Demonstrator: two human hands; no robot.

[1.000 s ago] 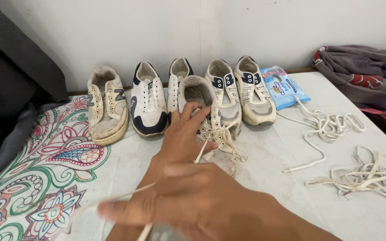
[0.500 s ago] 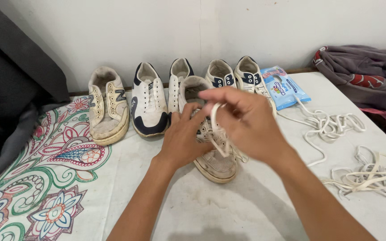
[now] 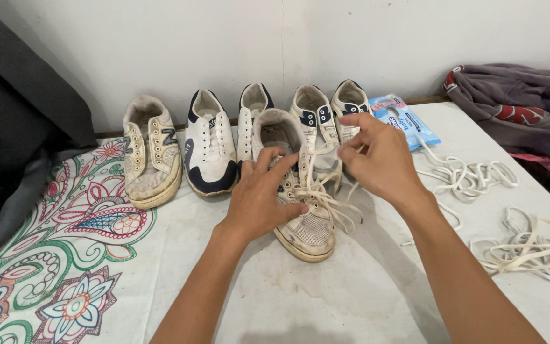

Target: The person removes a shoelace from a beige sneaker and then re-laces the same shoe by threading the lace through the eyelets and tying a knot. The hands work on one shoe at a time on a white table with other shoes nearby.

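A worn white sneaker (image 3: 307, 229) lies in front of a row of shoes, toe pointing toward me. My left hand (image 3: 259, 197) presses on its laced upper, holding the shoe down. My right hand (image 3: 373, 159) is just right of the shoe, fingers pinched on its cream shoelace (image 3: 323, 191), which runs from the eyelets up to my fingertips. Loose lace ends (image 3: 345, 216) trail over the shoe's right side.
Behind stand a beige sneaker (image 3: 151, 153), a white and navy sneaker (image 3: 208, 146) and a further pair (image 3: 326, 118) against the wall. A blue wipes packet (image 3: 408, 121), loose white laces (image 3: 472, 178), cream laces (image 3: 529, 248), dark clothes (image 3: 517, 102) and a floral cloth (image 3: 65, 255) surround them.
My right hand swung from low at the front up over the shoe, then out to the right, pulling the lace through. My left hand stayed on the shoe.
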